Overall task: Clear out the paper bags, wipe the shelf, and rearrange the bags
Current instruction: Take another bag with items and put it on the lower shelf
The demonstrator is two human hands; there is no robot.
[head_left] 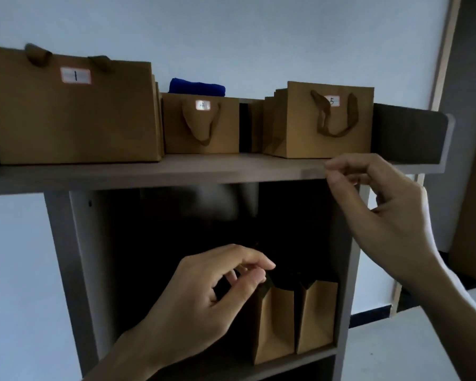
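You are working in dim, flat light with a cool bluish cast on the wall (231, 37). Above your left hand (204, 292) the lower compartment (204, 221) falls into near-black shadow, so its back cannot be made out. The labels on the bags well above that hand glare white, and the one on the middle bag (203, 105) is washed out. Your right hand (382, 204) looks slightly soft at its fingertips (334, 167). Beyond it, to the right, the wide lens bends the door frame (445, 50), and the top shelf (176, 171) bows.
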